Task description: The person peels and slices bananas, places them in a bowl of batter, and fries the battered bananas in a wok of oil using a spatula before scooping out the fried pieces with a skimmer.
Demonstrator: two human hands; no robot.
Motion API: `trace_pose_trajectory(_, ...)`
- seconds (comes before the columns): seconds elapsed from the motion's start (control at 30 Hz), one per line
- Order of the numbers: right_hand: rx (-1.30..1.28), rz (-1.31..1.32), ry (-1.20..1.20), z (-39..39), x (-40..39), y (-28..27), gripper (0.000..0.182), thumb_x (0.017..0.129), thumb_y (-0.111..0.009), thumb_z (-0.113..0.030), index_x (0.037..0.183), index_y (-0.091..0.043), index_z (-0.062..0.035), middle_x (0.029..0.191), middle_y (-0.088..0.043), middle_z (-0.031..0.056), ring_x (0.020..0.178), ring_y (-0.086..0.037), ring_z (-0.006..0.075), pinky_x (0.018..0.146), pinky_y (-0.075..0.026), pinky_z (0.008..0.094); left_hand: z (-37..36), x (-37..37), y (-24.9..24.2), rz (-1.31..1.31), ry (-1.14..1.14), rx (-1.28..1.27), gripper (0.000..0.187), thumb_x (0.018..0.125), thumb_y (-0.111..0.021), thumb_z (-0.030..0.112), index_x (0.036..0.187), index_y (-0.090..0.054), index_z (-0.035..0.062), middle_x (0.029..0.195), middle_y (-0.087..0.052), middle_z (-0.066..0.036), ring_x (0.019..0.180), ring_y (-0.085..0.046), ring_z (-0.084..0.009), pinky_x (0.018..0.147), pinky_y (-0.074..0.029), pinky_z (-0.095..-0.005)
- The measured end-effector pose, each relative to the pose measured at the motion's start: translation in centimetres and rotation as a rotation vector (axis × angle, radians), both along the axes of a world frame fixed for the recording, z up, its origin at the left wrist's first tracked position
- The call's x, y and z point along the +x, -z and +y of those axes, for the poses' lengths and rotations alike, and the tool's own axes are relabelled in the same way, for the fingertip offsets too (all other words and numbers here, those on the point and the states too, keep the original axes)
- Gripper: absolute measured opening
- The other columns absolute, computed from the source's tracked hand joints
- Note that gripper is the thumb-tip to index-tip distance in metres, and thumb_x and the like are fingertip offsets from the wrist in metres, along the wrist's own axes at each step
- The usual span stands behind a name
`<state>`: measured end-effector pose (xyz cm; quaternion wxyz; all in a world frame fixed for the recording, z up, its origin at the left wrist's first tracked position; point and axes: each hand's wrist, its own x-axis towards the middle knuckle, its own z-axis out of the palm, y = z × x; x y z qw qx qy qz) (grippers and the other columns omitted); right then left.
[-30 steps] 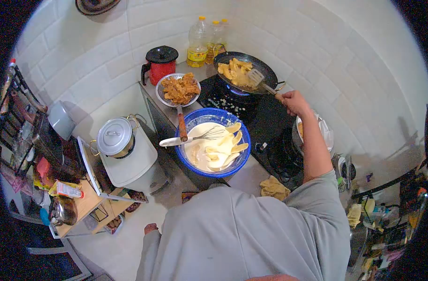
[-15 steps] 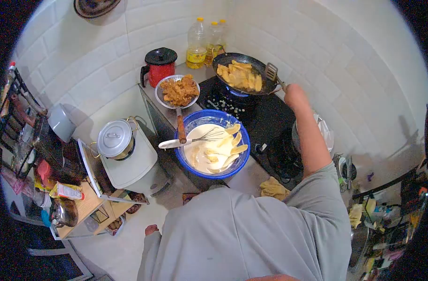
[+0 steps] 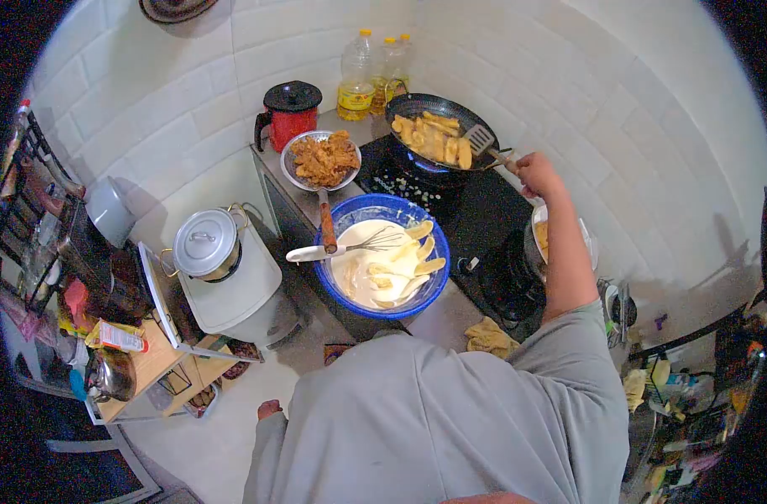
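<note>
My right hand (image 3: 538, 175) grips the handle of a slotted spatula (image 3: 481, 140), whose blade is at the right side of a dark wok (image 3: 417, 102). Golden fried pieces (image 3: 434, 139) lie in the wok over a lit burner. My left hand (image 3: 269, 409) hangs low beside my body, mostly hidden by the sleeve, its fingers not readable. In front of me a blue basin (image 3: 440, 290) holds pale batter with banana slices and a whisk (image 3: 316, 253). Behind it rests a strainer (image 3: 355, 177) with brown fried food (image 3: 324, 160), its wooden handle over the basin's rim.
A red pot (image 3: 289, 122) and oil bottles (image 3: 356, 84) stand by the wall. To the left is a lidded pot (image 3: 207, 244) on a white surface. A yellow cloth (image 3: 491, 338) lies at the counter's front. Another pan (image 3: 536, 239) sits below my right forearm.
My right hand has shifted slightly right and down. The spatula blade now sits lower, against the wok's right side. The camera view has shifted a little.
</note>
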<state>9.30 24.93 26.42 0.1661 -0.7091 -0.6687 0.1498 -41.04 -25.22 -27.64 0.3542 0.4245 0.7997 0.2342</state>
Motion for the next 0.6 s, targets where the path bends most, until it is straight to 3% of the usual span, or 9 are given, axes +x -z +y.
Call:
trace_pose_trajectory(0.07, 0.008, 0.062, -0.027, 0.0, 0.8, 0.2, 0.037, 0.082, -0.063, -0.033, 0.075, -0.059, 0.0031, 0.054, -0.049, 0.0041, 0.041, -0.052, 0.0152, 0.038, -0.042, 0.0296, 0.2, -0.3, 0.1, 0.438, 0.366, -0.063, 0.015, 0.075, -0.053, 0.019, 0.073, -0.06, 0.006, 0.069, -0.063, -0.013, 0.062, -0.06, -0.0251, 0.061, -0.048, -0.0394)
trace_pose_trajectory(0.13, 0.03, 0.007, -0.01, -1.1, 0.4, -0.3, 0.024, 0.082, -0.055, -0.021, 0.082, -0.064, 0.0008, 0.058, -0.059, 0.0126, 0.045, -0.059, 0.0219, 0.046, -0.049, 0.0359, 0.5, -0.4, 0.0, 0.442, 0.387, -0.084, 0.014, 0.073, -0.055, 0.02, 0.071, -0.059, 0.0064, 0.069, -0.063, -0.013, 0.064, -0.06, -0.0257, 0.061, -0.048, -0.0396)
trace_pose_trajectory(0.3, 0.056, 0.007, 0.001, -2.3, -0.2, -0.4, 0.021, 0.082, -0.054, -0.017, 0.089, -0.065, -0.001, 0.061, -0.061, 0.0138, 0.047, -0.06, 0.0221, 0.048, -0.049, 0.0357, 1.1, -0.5, -0.4, 0.458, 0.442, -0.172, 0.016, 0.068, -0.061, 0.023, 0.064, -0.057, 0.0078, 0.068, -0.06, -0.012, 0.072, -0.061, -0.0282, 0.063, -0.048, -0.0403)
trace_pose_trajectory(0.4, 0.07, 0.009, -0.006, -3.2, -1.2, -0.3, 0.02, 0.083, -0.053, -0.016, 0.091, -0.065, -0.0022, 0.062, -0.062, 0.014, 0.048, -0.061, 0.0221, 0.05, -0.049, 0.0357, 1.4, -0.5, -1.1, 0.471, 0.452, -0.111, 0.021, 0.074, -0.053, 0.022, 0.058, -0.054, 0.0087, 0.06, -0.057, -0.011, 0.062, -0.058, -0.0273, 0.057, -0.045, -0.0402)
trace_pose_trajectory(0.47, 0.075, 0.007, -0.021, -3.8, -1.9, -0.3, 0.021, 0.084, -0.053, -0.017, 0.091, -0.066, -0.0027, 0.063, -0.062, 0.0141, 0.048, -0.061, 0.022, 0.051, -0.049, 0.0356, 1.2, -0.4, -1.4, 0.061, 0.142, -0.195, 0.025, 0.076, -0.048, 0.023, 0.055, -0.05, 0.0095, 0.056, -0.055, -0.01, 0.057, -0.054, -0.028, 0.054, -0.04, -0.0417)
trace_pose_trajectory(0.6, 0.091, -0.057, -0.079, -4.7, -2.9, 0.0, 0.024, 0.085, -0.053, -0.023, 0.092, -0.065, -0.0033, 0.07, -0.063, 0.0178, 0.061, -0.063, 0.0293, 0.06, -0.049, 0.0398, 0.8, 0.0, -1.8, 0.172, 0.199, -0.126, 0.024, 0.076, -0.048, 0.023, 0.056, -0.049, 0.01, 0.057, -0.053, -0.012, 0.057, -0.053, -0.0298, 0.052, -0.038, -0.0438)
